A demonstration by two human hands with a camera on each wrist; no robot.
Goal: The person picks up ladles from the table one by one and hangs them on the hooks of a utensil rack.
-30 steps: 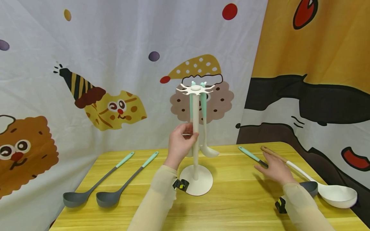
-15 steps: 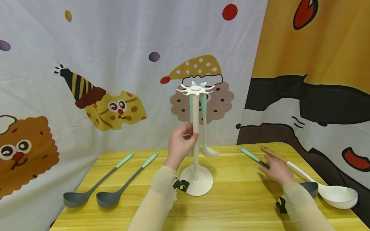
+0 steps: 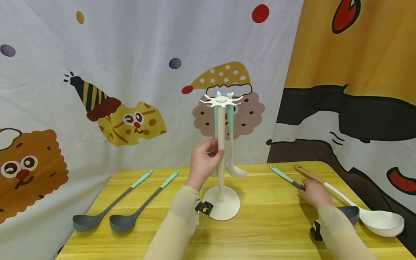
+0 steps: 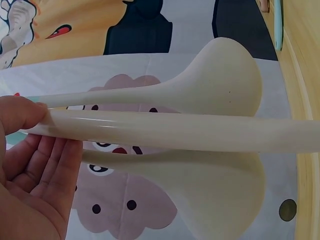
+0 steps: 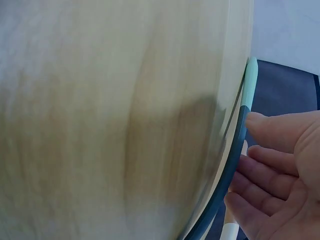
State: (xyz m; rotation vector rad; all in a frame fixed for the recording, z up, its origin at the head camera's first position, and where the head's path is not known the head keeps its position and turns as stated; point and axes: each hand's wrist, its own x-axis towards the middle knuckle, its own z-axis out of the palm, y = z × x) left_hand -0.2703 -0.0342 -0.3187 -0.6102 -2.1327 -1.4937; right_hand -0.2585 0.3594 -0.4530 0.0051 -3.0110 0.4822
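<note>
A white utensil rack (image 3: 222,202) with a round base and a hooked top stands mid-table. My left hand (image 3: 204,162) holds its pole, thumb on the near side and fingers curled behind. Two cream ladles with mint handles hang at the back; one ladle (image 4: 225,75) shows its bowl beside the pole in the left wrist view. My right hand (image 3: 315,193) is at the grey shaft of a mint-handled grey ladle (image 5: 235,150) lying on the table. Thumb and fingertips close on the shaft just below the mint part. The forearm partly hides this ladle's bowl.
Two more grey ladles (image 3: 87,222) (image 3: 123,223) with mint handles lie at the left of the table (image 3: 260,231). Along the right edge, close beside my right hand, lies a large white ladle (image 3: 383,222) with a wooden handle end. A printed curtain (image 3: 146,43) hangs behind.
My right hand's thumb and fingers have drawn together at the grey ladle's shaft, the hand shifting slightly right. The left hand stays on the pole, and the ladles lie as before.
</note>
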